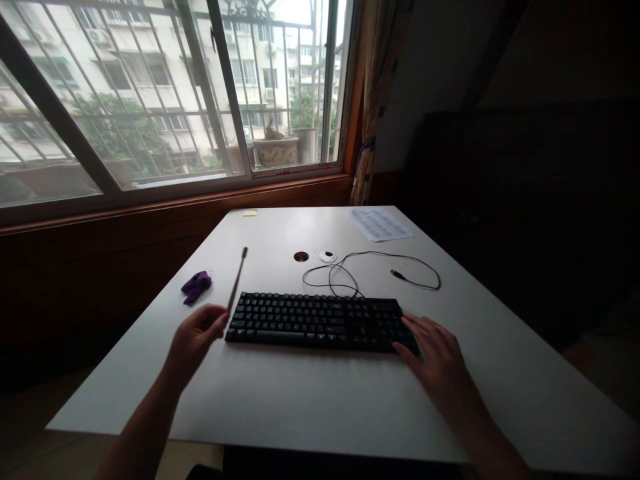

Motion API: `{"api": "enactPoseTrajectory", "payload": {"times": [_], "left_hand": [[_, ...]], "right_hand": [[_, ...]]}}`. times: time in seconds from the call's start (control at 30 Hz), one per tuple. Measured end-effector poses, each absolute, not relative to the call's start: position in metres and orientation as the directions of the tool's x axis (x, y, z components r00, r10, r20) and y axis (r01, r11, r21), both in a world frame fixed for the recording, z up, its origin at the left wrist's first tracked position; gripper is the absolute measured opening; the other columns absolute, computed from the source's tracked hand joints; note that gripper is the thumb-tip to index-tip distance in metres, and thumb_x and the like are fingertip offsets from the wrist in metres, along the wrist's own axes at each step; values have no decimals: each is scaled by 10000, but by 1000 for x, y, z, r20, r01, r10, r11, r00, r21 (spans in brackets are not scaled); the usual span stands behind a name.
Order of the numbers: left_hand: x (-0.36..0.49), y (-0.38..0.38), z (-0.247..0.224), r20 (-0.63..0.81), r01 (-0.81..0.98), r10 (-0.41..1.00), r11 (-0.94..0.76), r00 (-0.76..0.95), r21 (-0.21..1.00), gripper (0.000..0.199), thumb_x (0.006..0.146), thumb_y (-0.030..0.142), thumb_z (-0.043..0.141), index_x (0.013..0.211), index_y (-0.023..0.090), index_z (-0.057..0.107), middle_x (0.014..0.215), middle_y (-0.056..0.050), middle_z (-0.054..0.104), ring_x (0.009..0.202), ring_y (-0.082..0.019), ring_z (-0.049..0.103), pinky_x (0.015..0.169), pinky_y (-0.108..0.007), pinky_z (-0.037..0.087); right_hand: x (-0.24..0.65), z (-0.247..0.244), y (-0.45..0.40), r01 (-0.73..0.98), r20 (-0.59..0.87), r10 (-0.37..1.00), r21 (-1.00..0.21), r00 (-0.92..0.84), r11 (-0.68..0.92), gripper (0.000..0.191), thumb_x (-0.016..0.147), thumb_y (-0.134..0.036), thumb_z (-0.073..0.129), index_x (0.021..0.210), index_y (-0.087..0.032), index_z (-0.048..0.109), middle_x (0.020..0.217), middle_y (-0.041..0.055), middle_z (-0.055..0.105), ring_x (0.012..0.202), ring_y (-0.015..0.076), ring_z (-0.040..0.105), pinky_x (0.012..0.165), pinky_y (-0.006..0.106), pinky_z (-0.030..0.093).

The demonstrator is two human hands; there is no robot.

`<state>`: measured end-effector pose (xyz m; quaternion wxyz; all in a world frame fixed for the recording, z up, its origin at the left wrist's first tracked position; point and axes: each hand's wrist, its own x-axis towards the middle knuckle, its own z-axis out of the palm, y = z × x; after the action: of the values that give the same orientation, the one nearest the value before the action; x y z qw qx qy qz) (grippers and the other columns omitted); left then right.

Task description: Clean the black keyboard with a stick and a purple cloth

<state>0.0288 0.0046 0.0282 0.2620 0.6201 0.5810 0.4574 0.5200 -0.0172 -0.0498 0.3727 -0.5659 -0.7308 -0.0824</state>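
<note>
The left hand (203,330) pinches a stick (237,283); on the worktop (300,400), the right hand (435,347) clasps the keyboard (295,317) by its right end (perhaps lightly, so hard pushing could slide it).

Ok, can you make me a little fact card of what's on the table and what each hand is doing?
Left hand: pinching a thin stick, dark tip pointing up and away
Right hand: thumb and fingers spread at the right end of a black keyboard, seemingly touching it
Behind keyboard: looped cable with a plug
Left side: crumpled purple cloth
Far edge: yellow note, printed paper
Table: white
</note>
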Motion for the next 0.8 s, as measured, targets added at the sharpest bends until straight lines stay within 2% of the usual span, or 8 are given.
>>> {"api": "enactPoseTrajectory", "payload": {"times": [0.1,0.13,0.23,0.3,0.43,0.57,0.7,0.8], "left_hand": [[82,-8,27,264,472,947,-320,183,822,187,937,368,642,906,184,658,709,5,613,583,-131,573,531,-227,470],[98,-11,25,272,490,930,-363,248,793,146,938,323,636,891,186,654,734,-2,618,600,-128,580,532,-219,466],[140,-18,15,352,506,847,-523,398,686,50,907,196,617,877,189,656,777,-10,618,610,-113,577,541,-203,455],[161,-21,6,388,522,798,-598,461,608,79,883,132,598,876,188,654,797,-10,628,579,-96,570,539,-199,443],[188,-25,-8,463,563,756,-654,463,505,119,835,73,612,853,186,646,763,-5,635,545,-102,558,519,-212,429],[190,-25,-3,475,524,707,-707,524,475,69,908,147,653,919,210,677,777,-11,672,617,-144,616,571,-253,494],[153,-1,21,536,573,701,-704,470,419,165,962,286,670,1115,224,682,1026,-85,708,941,-238,667,813,-373,574],[97,34,26,592,666,728,-635,346,391,194,1003,306,603,1172,241,675,1169,-99,683,1111,-268,622,983,-468,535]], "right_hand": [[480,-28,-37,806,656,752,-410,-66,428,243,1006,-413,574,1137,-267,717,1142,63,732,1097,264,638,1008,480,489],[464,-22,-42,750,631,771,-470,-82,465,210,1018,-373,557,1075,-270,731,1085,55,742,1037,243,658,961,445,514],[419,-10,-47,599,526,849,-664,-52,447,235,1026,-374,540,1044,-256,742,1033,56,747,964,218,683,869,369,548],[398,-6,-42,521,427,904,-768,-17,373,271,1006,-438,564,1053,-239,742,1064,67,745,924,216,688,802,336,554],[386,-3,-32,415,277,958,-881,68,225,352,965,-537,585,963,-221,742,989,60,737,832,209,673,705,298,526],[399,-6,-29,356,238,962,-917,130,179,430,979,-585,511,872,-215,702,861,51,696,825,216,654,746,309,510],[437,-9,-23,274,205,952,-951,227,140,419,992,-604,465,890,-237,638,913,59,722,905,232,671,845,347,518],[475,-8,-14,228,191,939,-965,287,127,378,980,-615,487,920,-253,580,811,29,703,805,218,676,804,352,531]]}}
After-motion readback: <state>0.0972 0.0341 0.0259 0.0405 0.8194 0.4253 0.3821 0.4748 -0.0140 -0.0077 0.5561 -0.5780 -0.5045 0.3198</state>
